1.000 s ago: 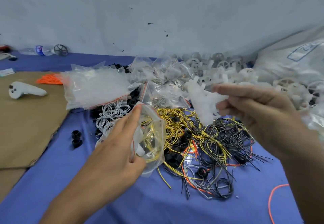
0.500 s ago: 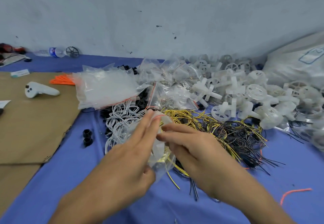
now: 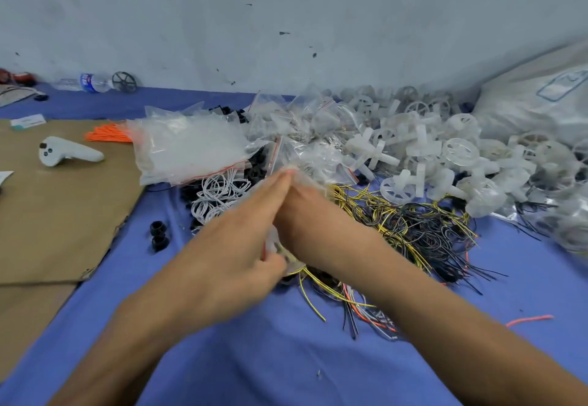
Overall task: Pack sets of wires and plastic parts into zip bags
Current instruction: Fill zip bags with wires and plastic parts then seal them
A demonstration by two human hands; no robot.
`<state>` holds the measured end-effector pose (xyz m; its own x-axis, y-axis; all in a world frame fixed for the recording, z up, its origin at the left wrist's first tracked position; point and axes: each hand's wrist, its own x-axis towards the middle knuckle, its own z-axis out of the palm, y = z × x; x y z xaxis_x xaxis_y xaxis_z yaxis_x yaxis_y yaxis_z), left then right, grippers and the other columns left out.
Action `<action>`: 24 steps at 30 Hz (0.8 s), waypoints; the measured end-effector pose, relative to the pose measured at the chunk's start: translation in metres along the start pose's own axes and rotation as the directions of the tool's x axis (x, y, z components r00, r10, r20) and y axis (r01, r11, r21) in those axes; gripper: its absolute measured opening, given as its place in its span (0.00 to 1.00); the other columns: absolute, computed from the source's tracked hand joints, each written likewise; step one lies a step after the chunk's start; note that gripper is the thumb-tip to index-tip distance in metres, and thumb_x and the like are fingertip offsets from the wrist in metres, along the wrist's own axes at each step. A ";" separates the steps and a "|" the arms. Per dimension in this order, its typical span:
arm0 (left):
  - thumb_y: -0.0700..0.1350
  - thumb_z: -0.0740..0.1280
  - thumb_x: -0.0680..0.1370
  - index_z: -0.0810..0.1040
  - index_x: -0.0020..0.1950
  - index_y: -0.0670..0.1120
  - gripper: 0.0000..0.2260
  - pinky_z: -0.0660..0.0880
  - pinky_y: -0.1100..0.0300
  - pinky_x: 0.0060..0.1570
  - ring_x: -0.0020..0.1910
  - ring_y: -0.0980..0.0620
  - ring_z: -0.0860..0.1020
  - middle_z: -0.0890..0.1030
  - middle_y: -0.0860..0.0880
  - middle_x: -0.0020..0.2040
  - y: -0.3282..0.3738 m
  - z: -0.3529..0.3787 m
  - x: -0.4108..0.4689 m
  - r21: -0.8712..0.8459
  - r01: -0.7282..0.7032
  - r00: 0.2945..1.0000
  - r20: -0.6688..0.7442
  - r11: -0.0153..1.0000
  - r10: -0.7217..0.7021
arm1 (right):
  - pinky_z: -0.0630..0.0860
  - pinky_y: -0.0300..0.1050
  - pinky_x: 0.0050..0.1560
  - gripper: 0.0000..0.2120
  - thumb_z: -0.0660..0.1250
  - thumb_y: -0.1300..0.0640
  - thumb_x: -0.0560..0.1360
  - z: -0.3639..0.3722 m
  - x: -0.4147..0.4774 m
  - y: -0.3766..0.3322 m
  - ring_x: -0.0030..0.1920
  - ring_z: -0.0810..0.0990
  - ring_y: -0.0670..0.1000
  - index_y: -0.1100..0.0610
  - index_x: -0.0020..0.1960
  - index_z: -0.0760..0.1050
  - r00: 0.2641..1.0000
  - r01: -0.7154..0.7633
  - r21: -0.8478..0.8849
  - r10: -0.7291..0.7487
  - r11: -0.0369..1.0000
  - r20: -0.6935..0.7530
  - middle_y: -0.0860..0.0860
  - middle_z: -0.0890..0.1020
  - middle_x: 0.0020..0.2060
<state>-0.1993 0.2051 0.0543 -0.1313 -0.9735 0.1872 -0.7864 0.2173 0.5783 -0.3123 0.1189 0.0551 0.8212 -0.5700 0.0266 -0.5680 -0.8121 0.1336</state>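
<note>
Clear plastic, a small zip bag (image 3: 280, 248), sits pinched between both hands at the centre of the frame. Left hand (image 3: 235, 246) closes on its lower edge with thumb and fingers; right hand (image 3: 305, 214) presses against it from the other side (its fingers are hidden, so I cannot tell their grip). Yellow and black wires (image 3: 410, 224) lie tangled right of centre, white plastic parts (image 3: 423, 151) heaped above them.
</note>
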 end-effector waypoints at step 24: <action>0.47 0.66 0.63 0.52 0.80 0.58 0.46 0.80 0.47 0.49 0.31 0.53 0.82 0.71 0.82 0.40 -0.031 -0.020 0.041 -0.403 0.167 0.949 -0.184 0.900 -0.258 | 0.75 0.51 0.51 0.11 0.58 0.52 0.79 0.113 -0.065 0.055 0.54 0.77 0.57 0.47 0.61 0.71 0.965 -0.252 0.310 0.214 0.917 0.151 0.50 0.76 0.53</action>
<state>-0.1683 0.1594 0.0598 0.1892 -0.9663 0.1743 -0.4858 0.0622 0.8718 -0.4026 0.0971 -0.0510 0.6627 -0.7428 -0.0956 -0.7445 -0.6396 -0.1914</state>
